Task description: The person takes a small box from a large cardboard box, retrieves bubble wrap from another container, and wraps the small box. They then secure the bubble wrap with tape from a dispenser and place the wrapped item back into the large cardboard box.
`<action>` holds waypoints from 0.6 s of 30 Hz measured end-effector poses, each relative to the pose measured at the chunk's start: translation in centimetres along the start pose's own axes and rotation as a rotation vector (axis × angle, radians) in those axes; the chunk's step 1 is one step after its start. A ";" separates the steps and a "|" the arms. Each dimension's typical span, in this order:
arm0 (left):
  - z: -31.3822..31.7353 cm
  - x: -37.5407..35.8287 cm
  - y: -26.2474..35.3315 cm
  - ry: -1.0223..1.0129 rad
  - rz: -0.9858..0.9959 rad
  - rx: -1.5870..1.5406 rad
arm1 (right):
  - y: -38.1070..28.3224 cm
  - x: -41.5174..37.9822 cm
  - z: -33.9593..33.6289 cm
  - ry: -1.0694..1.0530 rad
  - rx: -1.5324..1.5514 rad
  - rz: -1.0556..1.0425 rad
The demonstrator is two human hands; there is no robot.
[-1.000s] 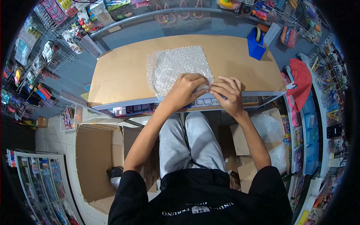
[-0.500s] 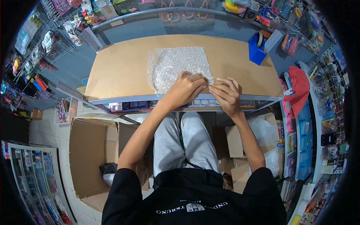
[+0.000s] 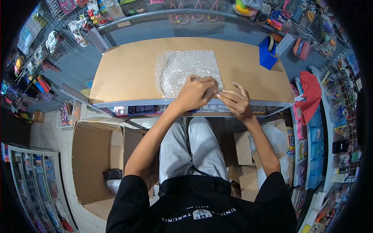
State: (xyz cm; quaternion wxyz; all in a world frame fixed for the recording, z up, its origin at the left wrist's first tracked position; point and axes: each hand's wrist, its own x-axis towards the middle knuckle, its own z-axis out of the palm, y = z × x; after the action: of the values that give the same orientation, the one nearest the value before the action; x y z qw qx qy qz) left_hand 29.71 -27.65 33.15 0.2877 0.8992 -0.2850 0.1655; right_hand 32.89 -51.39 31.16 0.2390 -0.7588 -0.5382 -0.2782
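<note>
A sheet of bubble wrap [image 3: 186, 64] lies flat on the wooden table [image 3: 128, 72]. My left hand [image 3: 197, 92] is over its lower right part, with fingers curled and pressed together. Close beside it, at the sheet's lower right corner, my right hand [image 3: 237, 101] has thumb and index finger pinched, while another finger sticks up. The fingertips of both hands meet or nearly meet near the table's front edge. Whatever lies between them is too small to make out.
A blue tape dispenser [image 3: 267, 53] stands at the table's back right. Trays sit on a shelf under the tabletop. An open cardboard box [image 3: 91, 163] is on the floor at left. A red cloth [image 3: 309, 97] hangs at right, beside blue drawers [image 3: 315, 155].
The view has shifted slightly. Both hands remain at the sheet's lower right corner, with small changes in finger pose; the right hand's raised finger stands further apart from the others.
</note>
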 end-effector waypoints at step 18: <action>0.7 0.1 0.1 0.048 -0.012 0.010 | 0.9 -0.7 -0.7 -0.155 0.066 0.004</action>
State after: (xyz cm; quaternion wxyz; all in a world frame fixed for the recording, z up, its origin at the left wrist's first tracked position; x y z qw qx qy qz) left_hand 29.82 -28.12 32.70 0.2910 0.8981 -0.2717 0.1868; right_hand 33.44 -52.59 31.15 0.2220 -0.7708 -0.5626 -0.2002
